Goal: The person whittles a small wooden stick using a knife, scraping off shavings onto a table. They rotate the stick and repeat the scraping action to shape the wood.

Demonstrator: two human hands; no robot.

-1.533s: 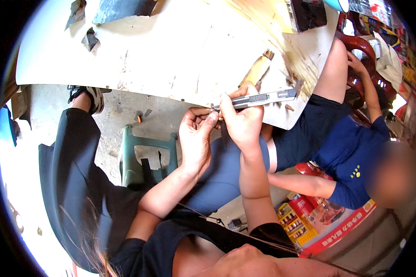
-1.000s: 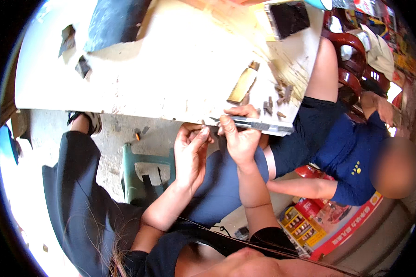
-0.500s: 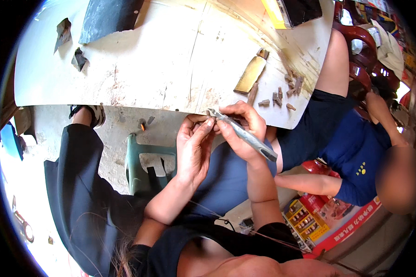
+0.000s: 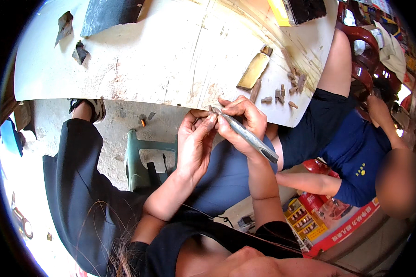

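Just off the front edge of the white table (image 4: 143, 69), my two hands are close together. A grey utility knife (image 4: 250, 138) lies slantwise in my right hand (image 4: 246, 115), its handle end pointing back towards my forearm. My left hand (image 4: 195, 145) pinches a small brown piece (image 4: 211, 110) against the knife's front end. Fingertips hide most of that piece and the blade. On the table beyond my right hand are several small brown carved pieces (image 4: 280, 96) and a yellow strip (image 4: 254, 73).
A dark curved sheet (image 4: 112, 17) and two dark scraps (image 4: 80, 53) (image 4: 64, 25) lie at the table's far left. A black and yellow box (image 4: 305, 10) stands far right. Under the table edge is a green stool (image 4: 137, 161). A person in blue (image 4: 346, 147) sits close on the right.
The table and the things on it have shifted slightly upward in view. My hands keep the same hold on the knife and the small piece, with only slight finger movement.
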